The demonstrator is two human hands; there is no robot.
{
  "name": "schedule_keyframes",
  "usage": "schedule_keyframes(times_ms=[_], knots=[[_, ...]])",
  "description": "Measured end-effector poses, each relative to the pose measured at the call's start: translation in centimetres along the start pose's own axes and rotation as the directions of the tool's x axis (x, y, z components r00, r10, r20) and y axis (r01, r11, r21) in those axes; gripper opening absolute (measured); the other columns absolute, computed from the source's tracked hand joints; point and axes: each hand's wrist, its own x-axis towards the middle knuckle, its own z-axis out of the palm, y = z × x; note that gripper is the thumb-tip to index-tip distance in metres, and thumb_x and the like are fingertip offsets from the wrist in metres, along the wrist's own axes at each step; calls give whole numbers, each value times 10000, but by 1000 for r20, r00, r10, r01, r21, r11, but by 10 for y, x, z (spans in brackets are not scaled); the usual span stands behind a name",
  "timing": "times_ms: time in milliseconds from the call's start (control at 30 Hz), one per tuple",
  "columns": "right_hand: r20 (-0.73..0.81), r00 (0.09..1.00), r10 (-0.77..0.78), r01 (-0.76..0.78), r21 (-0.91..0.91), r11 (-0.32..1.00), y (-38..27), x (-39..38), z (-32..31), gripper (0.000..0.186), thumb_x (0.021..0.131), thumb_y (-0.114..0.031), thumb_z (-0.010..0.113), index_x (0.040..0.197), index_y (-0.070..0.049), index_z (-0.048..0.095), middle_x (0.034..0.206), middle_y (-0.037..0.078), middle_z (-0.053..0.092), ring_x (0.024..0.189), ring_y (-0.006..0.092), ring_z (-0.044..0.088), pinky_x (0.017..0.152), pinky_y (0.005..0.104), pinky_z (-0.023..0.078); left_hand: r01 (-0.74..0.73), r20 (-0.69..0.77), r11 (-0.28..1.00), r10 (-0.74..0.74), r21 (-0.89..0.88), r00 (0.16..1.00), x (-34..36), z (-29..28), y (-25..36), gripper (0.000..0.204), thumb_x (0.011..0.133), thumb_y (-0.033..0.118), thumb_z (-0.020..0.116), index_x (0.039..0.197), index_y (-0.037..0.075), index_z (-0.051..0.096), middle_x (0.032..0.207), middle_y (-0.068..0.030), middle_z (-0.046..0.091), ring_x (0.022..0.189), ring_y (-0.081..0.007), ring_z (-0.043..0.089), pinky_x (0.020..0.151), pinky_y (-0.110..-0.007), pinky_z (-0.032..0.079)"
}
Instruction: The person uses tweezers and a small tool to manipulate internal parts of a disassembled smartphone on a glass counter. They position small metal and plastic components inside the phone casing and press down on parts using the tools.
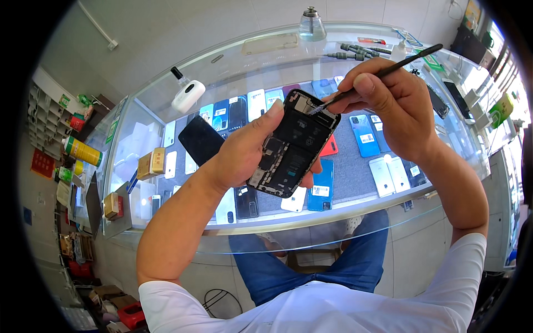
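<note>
My left hand (252, 141) grips an opened phone (288, 150), its black battery and circuit board exposed, held tilted above the glass counter. Pinched in my right hand (388, 100) is a slim dark rod-like tool (416, 55), its lighter, thin tip over the metal parts at the phone's top end. A black screen panel (197, 139) lies at the left of the opened phone, partly behind my left wrist.
The glass display case (283, 222) holds several phones. On it are a white device (187, 95), a glass bottle (312, 28), screwdrivers (355, 53), small boxes (151, 165) and a yellow can (83, 151). My legs show below.
</note>
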Motion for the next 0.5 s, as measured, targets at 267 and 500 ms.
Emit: schedule_keyframes(times_ms=[267, 500], knots=[[64, 957, 282, -287, 327, 901, 5, 6, -10, 409, 1180, -350, 533, 1177, 26, 696, 991, 158, 812, 934, 214, 820, 885, 323, 672, 31, -19, 998, -30, 53, 999, -2, 1, 2, 776, 1160, 632, 281, 1535, -1, 528, 1139, -283, 762, 968, -387, 811, 843, -454, 684], [49, 932, 359, -349, 392, 851, 9, 6, -8, 406, 1170, -349, 560, 1156, 27, 712, 959, 136, 804, 892, 194, 803, 865, 310, 660, 39, -28, 998, -37, 54, 999, -1, 2, 2, 757, 1161, 640, 306, 1487, 9, 567, 1116, -240, 777, 918, -323, 826, 811, -395, 693]])
